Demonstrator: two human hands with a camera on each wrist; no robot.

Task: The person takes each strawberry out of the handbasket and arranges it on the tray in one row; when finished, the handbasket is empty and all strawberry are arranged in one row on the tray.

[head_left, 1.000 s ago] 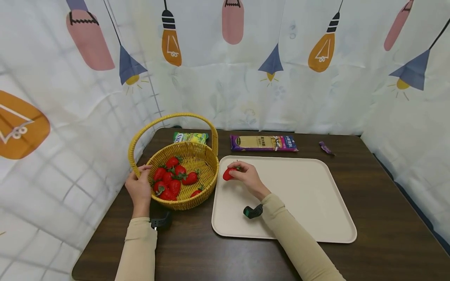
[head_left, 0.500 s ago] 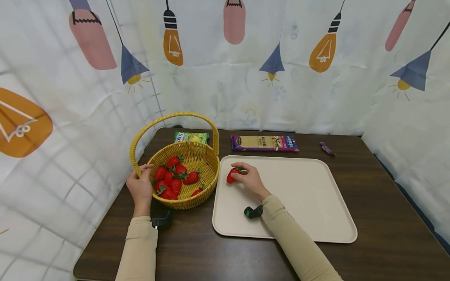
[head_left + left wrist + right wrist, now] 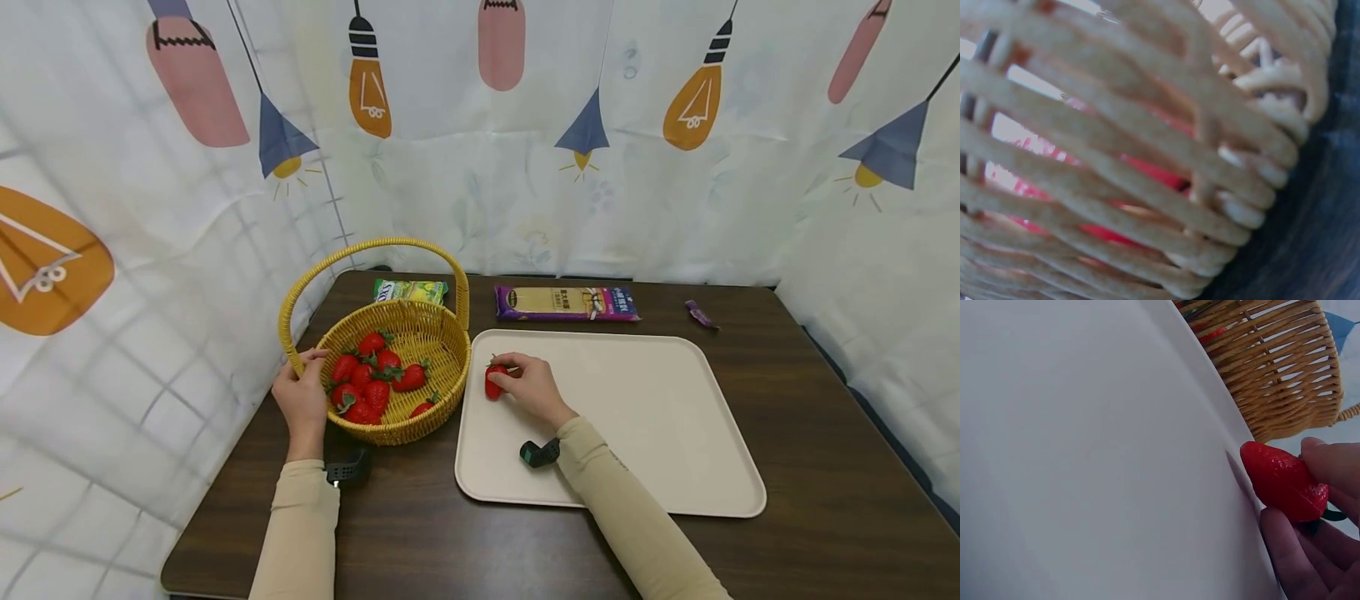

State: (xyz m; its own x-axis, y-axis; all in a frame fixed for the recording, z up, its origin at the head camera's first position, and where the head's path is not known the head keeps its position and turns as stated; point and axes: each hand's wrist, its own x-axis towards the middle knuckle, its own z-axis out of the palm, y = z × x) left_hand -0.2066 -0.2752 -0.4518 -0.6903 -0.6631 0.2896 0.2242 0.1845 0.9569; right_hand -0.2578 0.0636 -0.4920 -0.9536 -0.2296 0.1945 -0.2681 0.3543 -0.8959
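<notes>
My right hand [image 3: 534, 388] pinches a red strawberry [image 3: 495, 381] over the left part of the cream tray [image 3: 637, 417]. In the right wrist view the strawberry [image 3: 1284, 482] lies between thumb and fingers, its pointed end toward the tray [image 3: 1110, 450]. My left hand [image 3: 302, 403] grips the yellow wicker basket [image 3: 405, 432] at its left rim, by the foot of the handle. Several strawberries [image 3: 377, 396] lie in the basket, mostly on its left side. The left wrist view shows the basket's weave [image 3: 1147, 162] close up, with red behind it; the left hand is hidden there.
Behind the basket lies a green packet [image 3: 411, 291]. A long purple packet [image 3: 567, 303] lies behind the tray, and a small purple wrapper [image 3: 701, 315] is at the back right of the dark table [image 3: 420, 533]. Patterned curtains stand behind and beside it.
The strawberry in my right hand has turned from slanted to nearly upright, with a slight shift to the right from its first position. My left hand keeps its grip on the basket.
</notes>
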